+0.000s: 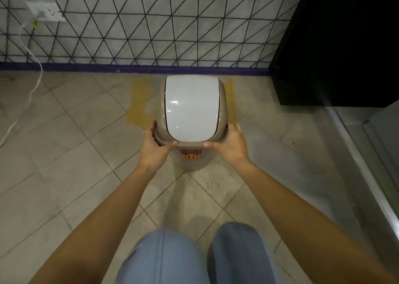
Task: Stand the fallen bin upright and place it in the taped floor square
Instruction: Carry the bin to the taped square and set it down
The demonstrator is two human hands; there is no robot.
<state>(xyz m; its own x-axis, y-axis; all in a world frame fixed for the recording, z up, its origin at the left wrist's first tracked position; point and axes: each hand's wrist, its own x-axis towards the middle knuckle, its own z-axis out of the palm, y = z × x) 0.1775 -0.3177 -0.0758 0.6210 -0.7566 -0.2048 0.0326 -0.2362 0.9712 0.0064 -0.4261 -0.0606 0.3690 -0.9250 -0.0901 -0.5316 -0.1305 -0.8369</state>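
Note:
A beige bin (192,163) with a white swing lid and an orange "BIN" label stands upright, seen from above. My left hand (154,149) grips the lid's rim on the left. On the right, my right hand (230,145) grips the rim. The yellow taped floor square (138,104) lies against the wall; its left and right strips show on both sides of the bin's top. Whether the bin's base touches the floor or sits inside the tape is hidden by the bin itself.
A tiled wall with a purple baseboard (86,67) runs behind the tape. A black cabinet (336,46) stands at the right, with a metal floor rail (367,171) below it. A white cable (32,87) hangs from a wall socket (46,10) at the left. My knees (200,255) are at the bottom.

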